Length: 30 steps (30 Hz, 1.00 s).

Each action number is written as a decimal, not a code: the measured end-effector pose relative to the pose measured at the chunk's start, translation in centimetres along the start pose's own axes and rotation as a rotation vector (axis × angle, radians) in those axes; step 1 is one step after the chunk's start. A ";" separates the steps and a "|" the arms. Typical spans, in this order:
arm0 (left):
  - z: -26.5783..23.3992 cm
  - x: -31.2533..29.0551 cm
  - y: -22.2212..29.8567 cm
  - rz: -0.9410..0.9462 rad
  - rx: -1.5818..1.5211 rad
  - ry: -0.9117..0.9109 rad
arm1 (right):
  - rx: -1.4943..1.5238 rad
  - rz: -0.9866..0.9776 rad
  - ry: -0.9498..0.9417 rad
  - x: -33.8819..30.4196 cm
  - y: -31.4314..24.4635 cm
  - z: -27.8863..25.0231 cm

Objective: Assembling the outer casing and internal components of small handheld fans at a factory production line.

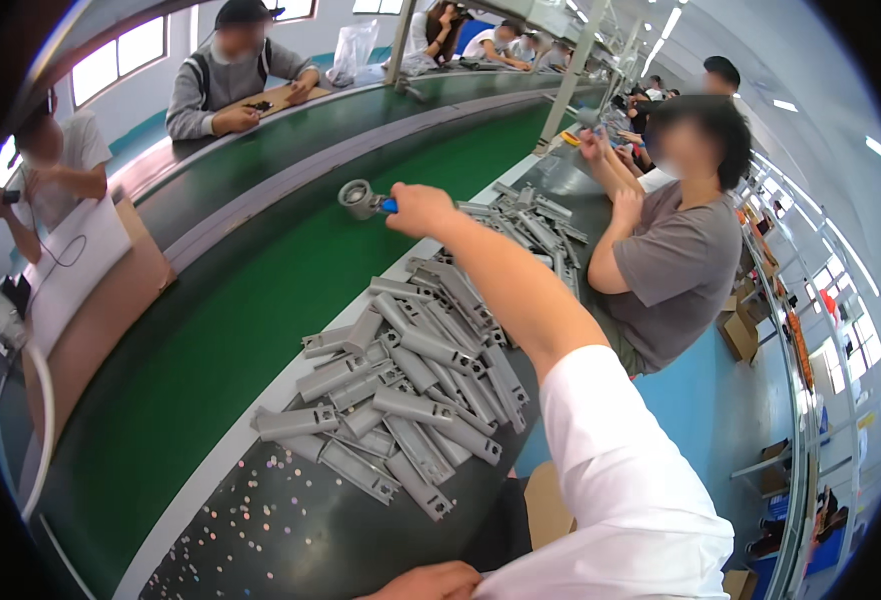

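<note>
My right hand (423,210) reaches far out over the green conveyor belt. Its fingers are closed on a grey part with a round hollow head (359,199) and a blue piece by the fingers; its exact kind I cannot make out. Below and to the right of that arm lies a heap of long grey plastic housings (411,375) on the dark worktable. At the lower edge shows part of my left hand (426,582), close to the table's near side. Its fingers are mostly cut off by the frame.
Small pale round bits (251,510) lie scattered on the dark tabletop. A co-worker in a grey-brown shirt (686,250) sits on the right beside more grey parts (531,225). Across the green belt (221,350), another person works at a brown board (281,98).
</note>
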<state>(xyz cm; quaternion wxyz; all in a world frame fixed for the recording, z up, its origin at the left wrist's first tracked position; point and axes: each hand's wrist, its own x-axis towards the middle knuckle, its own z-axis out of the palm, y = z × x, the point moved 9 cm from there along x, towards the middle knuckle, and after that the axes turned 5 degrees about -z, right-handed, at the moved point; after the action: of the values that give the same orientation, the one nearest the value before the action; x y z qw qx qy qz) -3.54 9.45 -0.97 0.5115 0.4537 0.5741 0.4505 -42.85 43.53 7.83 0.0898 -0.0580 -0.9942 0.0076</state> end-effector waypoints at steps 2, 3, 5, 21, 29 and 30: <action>-0.2 -0.2 1.0 0.123 0.071 0.031 | 0.157 0.068 0.032 -4.2 -3.4 -2.2; -0.3 -0.3 0.6 0.071 -0.015 0.039 | 0.334 0.074 0.068 -6.9 -5.6 -3.7; -0.1 0.1 -0.5 0.011 -0.088 0.010 | 0.658 0.032 0.083 -13.6 -8.9 -5.9; -3.1 -3.1 0.4 0.207 -0.893 0.879 | 0.893 0.011 0.263 -43.1 -23.3 -3.8; -0.4 -8.1 -3.1 0.226 -1.168 1.081 | 0.909 -0.288 0.053 -46.3 -30.0 -2.8; -0.1 -9.0 -3.6 0.254 -1.157 1.109 | 0.917 -0.334 -0.007 -46.3 -30.4 -2.7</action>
<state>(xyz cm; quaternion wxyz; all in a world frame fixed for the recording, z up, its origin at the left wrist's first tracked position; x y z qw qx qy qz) -3.27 -0.09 -2.93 0.2511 -0.1103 0.3646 0.8899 -0.57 7.92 3.06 0.1026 0.1478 -0.8845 0.4305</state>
